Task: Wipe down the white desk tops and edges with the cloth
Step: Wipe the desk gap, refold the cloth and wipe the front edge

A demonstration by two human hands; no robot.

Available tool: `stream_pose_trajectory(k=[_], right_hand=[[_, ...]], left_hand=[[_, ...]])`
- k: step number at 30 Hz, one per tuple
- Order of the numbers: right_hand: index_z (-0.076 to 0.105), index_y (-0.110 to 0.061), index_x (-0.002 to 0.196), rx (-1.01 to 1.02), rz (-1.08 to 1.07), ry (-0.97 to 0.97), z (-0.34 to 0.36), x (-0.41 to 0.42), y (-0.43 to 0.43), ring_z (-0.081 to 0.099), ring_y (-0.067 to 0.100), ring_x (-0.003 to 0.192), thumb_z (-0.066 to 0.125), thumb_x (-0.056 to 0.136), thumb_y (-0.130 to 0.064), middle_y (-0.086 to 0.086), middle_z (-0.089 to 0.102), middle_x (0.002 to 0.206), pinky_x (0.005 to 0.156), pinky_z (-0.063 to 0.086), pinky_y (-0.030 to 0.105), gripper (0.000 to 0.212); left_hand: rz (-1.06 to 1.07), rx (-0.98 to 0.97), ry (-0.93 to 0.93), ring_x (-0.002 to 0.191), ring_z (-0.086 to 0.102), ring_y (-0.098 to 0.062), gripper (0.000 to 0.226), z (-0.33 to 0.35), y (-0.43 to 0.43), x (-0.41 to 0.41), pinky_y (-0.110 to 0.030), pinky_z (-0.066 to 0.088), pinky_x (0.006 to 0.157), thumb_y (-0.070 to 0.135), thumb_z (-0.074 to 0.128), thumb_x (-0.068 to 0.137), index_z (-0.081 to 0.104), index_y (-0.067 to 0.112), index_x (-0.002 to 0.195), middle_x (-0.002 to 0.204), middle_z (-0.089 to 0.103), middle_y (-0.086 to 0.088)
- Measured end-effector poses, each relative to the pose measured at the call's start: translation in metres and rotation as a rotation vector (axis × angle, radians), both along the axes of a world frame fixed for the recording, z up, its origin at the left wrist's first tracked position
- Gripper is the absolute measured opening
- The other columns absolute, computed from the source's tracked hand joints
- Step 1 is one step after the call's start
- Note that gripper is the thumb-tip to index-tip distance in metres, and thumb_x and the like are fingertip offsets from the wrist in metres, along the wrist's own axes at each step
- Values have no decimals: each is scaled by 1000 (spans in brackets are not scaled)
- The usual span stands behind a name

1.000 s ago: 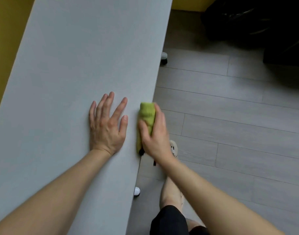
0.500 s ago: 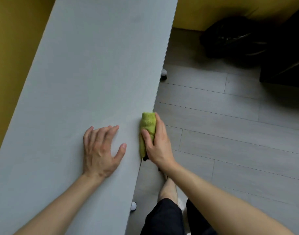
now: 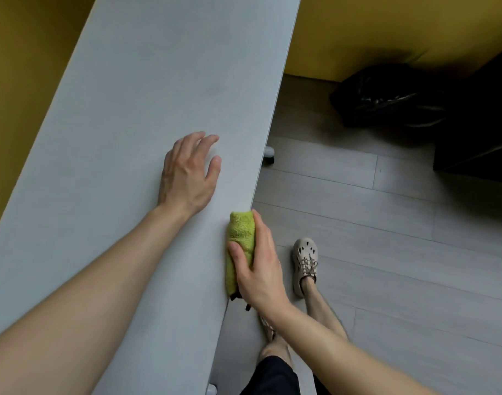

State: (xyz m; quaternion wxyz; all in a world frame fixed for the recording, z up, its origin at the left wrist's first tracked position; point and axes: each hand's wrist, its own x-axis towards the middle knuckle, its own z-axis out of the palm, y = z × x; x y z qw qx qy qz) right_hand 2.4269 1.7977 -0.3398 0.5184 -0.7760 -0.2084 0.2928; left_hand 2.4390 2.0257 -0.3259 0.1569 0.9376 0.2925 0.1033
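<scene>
The long white bench (image 3: 130, 109) is seen running away from both hands, with grey plank floor (image 3: 386, 252) to the right of the right hand. The left hand (image 3: 188, 172) is placed over the bench top, its fingers loosely spread and a little bent, and nothing is held in it. The right hand (image 3: 258, 272) is curled around the cloth (image 3: 241, 232) at the bench edge, nearer than the left hand. The cloth is yellow-green and fluffy, folded into a long pad and pressed over the edge. A beige shoe (image 3: 305, 263) is seen just right of this hand.
</scene>
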Motion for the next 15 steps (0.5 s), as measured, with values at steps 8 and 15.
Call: stream_pose_trajectory(k=[8, 15], right_hand=[[30, -25, 170, -85, -217, -85, -4, 218, 143, 49, 23, 146, 64, 106, -34, 1, 44, 166, 115, 41, 41, 73], [27, -17, 171, 39, -62, -13, -9, 125, 73, 34, -4, 153, 61, 107, -28, -11, 38, 166, 121, 28, 12, 74]], left_hand=[[45, 131, 42, 138, 51, -37, 48, -15, 47, 103, -51, 39, 114, 40, 42, 110, 57, 22, 153, 155, 56, -11], [54, 209, 84, 151, 42, -35, 54, -19, 82, 172, -51, 30, 124, 44, 41, 110, 49, 28, 161, 165, 46, -13]])
